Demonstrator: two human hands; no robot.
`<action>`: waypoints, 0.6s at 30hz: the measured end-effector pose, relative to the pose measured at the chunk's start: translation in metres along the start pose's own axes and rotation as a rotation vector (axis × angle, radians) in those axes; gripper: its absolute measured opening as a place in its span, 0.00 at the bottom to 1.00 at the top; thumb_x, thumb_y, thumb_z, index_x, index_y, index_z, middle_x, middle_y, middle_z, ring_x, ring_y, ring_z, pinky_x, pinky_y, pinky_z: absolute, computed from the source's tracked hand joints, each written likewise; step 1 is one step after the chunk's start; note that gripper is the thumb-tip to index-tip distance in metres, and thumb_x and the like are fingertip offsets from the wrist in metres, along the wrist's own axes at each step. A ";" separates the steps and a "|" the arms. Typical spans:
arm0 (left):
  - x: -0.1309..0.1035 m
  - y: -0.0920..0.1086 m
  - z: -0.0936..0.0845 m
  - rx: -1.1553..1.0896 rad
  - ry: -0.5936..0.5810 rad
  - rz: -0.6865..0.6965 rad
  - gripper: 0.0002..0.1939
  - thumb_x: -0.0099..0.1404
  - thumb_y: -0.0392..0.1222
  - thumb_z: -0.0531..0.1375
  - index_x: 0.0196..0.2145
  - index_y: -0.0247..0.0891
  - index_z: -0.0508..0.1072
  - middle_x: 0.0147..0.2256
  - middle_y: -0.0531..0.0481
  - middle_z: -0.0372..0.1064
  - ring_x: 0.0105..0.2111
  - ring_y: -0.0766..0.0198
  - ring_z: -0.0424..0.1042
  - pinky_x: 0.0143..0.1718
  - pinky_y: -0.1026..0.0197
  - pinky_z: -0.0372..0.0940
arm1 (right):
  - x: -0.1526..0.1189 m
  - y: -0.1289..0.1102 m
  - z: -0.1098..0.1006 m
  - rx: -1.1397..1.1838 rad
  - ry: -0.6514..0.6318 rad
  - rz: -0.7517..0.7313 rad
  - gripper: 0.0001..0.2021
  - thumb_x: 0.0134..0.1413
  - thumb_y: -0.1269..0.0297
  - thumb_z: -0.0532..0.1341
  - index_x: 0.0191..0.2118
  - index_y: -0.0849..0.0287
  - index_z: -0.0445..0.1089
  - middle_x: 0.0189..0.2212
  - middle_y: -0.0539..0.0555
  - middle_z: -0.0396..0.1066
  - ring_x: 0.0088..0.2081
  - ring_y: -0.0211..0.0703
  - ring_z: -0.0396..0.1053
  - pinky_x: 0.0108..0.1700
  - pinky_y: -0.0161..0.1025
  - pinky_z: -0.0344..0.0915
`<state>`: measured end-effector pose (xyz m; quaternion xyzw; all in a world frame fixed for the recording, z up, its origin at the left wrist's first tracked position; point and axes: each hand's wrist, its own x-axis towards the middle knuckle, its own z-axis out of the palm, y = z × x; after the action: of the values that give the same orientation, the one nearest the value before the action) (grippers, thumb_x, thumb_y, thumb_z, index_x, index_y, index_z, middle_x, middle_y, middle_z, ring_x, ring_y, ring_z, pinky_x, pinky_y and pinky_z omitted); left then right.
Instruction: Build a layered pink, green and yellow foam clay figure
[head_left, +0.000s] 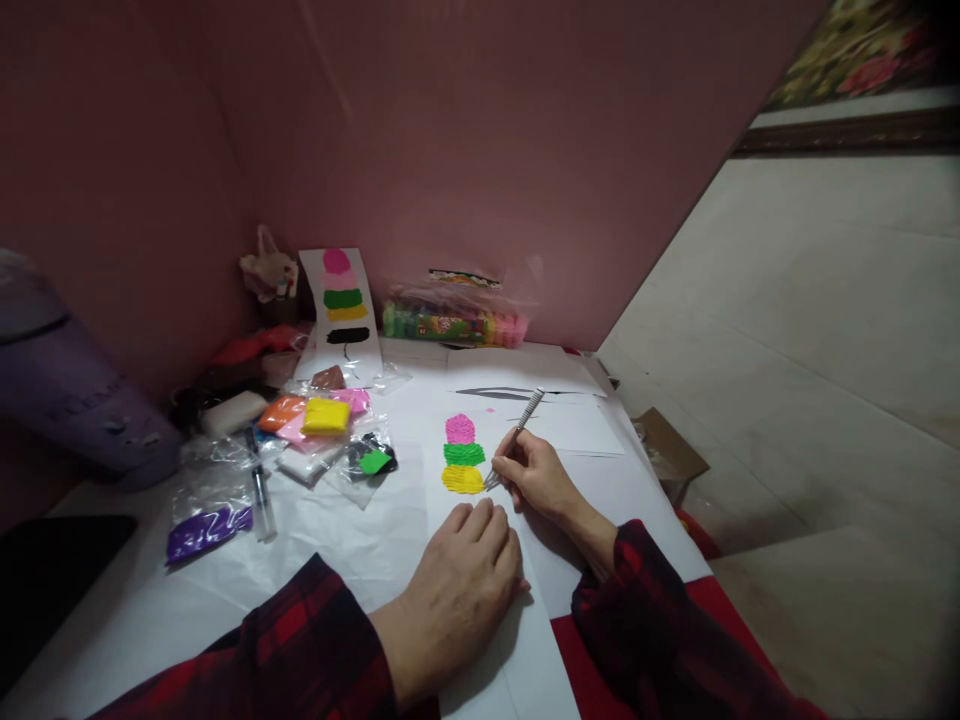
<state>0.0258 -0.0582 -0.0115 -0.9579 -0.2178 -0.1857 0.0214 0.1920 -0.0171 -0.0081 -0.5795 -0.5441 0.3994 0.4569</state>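
My right hand (536,475) grips a fork (528,412) with a ridged metal handle, its tines angled down at the right edge of a yellow clay patch (463,480). Above that patch on the white paper (487,620) lie a green clay patch (464,454) and a pink clay patch (460,429), all with grooved surfaces. Just below the patches, my left hand (465,580) rests palm down on the paper, fingers slightly bent and holding nothing.
Bagged clay in several colours, with a yellow block (326,416) and a purple pack (210,533), lies at left. A painted card (343,350) leans at the back beside a bag of coloured tubes (457,325). A lilac bottle (82,390) stands far left; a cardboard box (670,450) sits beyond the right edge.
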 end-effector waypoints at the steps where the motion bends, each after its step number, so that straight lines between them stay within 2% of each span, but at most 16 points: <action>1: 0.000 0.000 -0.001 -0.001 -0.001 -0.001 0.11 0.66 0.45 0.57 0.39 0.32 0.71 0.40 0.42 0.69 0.43 0.51 0.67 0.42 0.51 0.63 | 0.001 0.000 -0.001 -0.006 -0.002 -0.001 0.05 0.47 0.67 0.59 0.29 0.57 0.60 0.14 0.41 0.62 0.10 0.31 0.56 0.10 0.29 0.54; 6: 0.001 0.000 -0.001 -0.002 0.003 -0.005 0.10 0.66 0.44 0.57 0.38 0.33 0.70 0.38 0.43 0.68 0.41 0.52 0.66 0.41 0.51 0.63 | 0.002 0.001 -0.005 -0.026 0.049 -0.026 0.05 0.46 0.67 0.61 0.28 0.57 0.61 0.13 0.41 0.61 0.10 0.32 0.56 0.10 0.29 0.53; 11: 0.001 -0.001 0.003 0.024 0.015 0.006 0.10 0.65 0.44 0.57 0.37 0.33 0.70 0.37 0.44 0.68 0.39 0.53 0.66 0.38 0.52 0.62 | -0.003 0.004 0.006 0.111 0.146 -0.089 0.08 0.50 0.62 0.62 0.29 0.57 0.62 0.17 0.43 0.63 0.10 0.31 0.56 0.11 0.30 0.52; 18: 0.001 -0.001 0.003 0.042 0.010 0.004 0.11 0.66 0.43 0.56 0.39 0.32 0.71 0.37 0.44 0.68 0.39 0.53 0.66 0.39 0.51 0.63 | -0.009 0.009 0.020 0.034 0.185 -0.143 0.06 0.52 0.63 0.63 0.30 0.59 0.66 0.20 0.47 0.66 0.21 0.35 0.63 0.23 0.33 0.61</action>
<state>0.0274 -0.0567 -0.0136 -0.9567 -0.2195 -0.1860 0.0431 0.1744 -0.0237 -0.0220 -0.5657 -0.5327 0.3197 0.5422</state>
